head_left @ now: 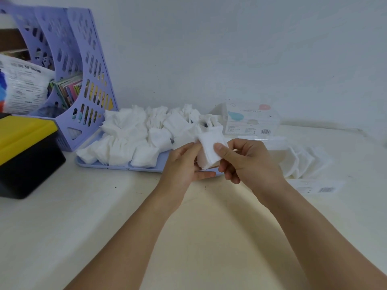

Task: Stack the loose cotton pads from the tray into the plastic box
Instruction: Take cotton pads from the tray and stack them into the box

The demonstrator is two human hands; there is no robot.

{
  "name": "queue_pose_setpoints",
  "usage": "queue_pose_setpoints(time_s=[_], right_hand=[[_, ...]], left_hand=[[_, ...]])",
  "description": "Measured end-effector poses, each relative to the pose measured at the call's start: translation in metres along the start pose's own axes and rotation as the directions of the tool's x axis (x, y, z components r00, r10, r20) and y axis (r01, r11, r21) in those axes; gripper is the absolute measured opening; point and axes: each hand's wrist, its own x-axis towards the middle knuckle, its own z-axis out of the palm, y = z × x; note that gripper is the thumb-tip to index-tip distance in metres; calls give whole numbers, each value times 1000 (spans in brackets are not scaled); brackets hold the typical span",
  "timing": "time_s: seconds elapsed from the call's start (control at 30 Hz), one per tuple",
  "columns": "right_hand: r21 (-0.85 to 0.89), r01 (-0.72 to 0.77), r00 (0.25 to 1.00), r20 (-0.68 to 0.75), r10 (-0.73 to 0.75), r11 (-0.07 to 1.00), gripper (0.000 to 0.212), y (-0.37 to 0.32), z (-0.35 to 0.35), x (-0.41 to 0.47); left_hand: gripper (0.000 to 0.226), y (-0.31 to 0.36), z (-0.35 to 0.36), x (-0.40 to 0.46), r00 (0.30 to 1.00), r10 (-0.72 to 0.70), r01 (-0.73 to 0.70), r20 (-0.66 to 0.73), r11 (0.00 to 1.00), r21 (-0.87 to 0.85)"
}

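Observation:
A small stack of white cotton pads (208,151) is held above the table between both hands. My left hand (184,164) grips its left and lower side with curled fingers. My right hand (247,162) pinches it from the right, thumb on the top pad. Behind them a lilac tray (117,165) carries several loose piles of cotton pads (134,132). A clear plastic box (301,162) lies open to the right with several pads standing in it. Its printed clear lid (252,120) stands behind it.
A lilac magazine rack (83,76) with booklets stands at the back left against the wall. A black and yellow box (27,155) sits at the left edge. A white plastic packet (23,88) lies in the rack. A flat label sheet (320,188) lies right of my right wrist.

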Motion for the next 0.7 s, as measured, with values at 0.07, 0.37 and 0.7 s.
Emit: queue_pose_setpoints(time_s=[0.07, 0.37, 0.7], right_hand=[[-55, -9, 1000, -16, 8, 998, 35, 1, 1, 0], [-343, 249, 953, -77, -292, 906, 40, -1, 5, -6], [-208, 248, 947, -155, -283, 946, 42, 10, 28, -13]], left_hand=[[27, 0, 1, 0, 1000, 10, -10, 17, 1000, 9], [20, -9, -5, 4, 948, 313, -317, 54, 923, 219], [41, -18, 1, -2, 937, 315, -347, 150, 886, 307]])
